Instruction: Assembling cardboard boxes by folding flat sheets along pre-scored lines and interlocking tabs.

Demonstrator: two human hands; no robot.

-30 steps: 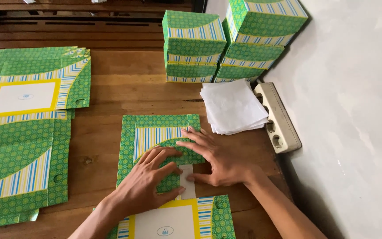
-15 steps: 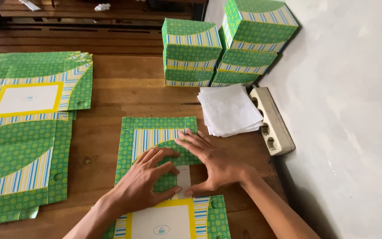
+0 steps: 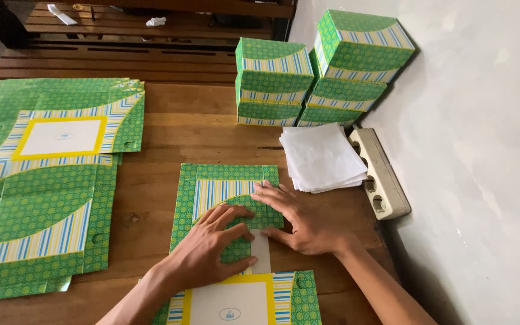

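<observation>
Green patterned card, a flat box blank (image 3: 227, 198), lies on the wooden table (image 3: 170, 138) under both your palms: left hand (image 3: 209, 253) and right hand (image 3: 299, 219) press it, fingers spread. Beyond lie white paper sheets (image 3: 320, 156), then stacked green boxes (image 3: 314, 66).
</observation>
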